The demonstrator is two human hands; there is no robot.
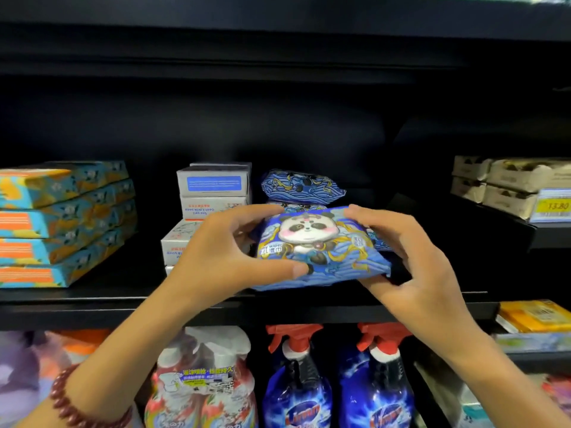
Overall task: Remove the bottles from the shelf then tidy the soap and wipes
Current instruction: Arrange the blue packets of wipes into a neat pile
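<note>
Wipes pack (321, 248) gripped at both ends, at shelf (77, 307) front.
Pinched between left hand (222, 257) and right hand (411, 261), fingers curled round; more wipes (301, 183) behind, soap boxes (213, 193) stacked just left.

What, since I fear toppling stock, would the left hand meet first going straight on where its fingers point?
The panda wipes pack held in the grip of the left hand; past it, probably the stacked wipes packs behind, though depth is unclear.
</note>
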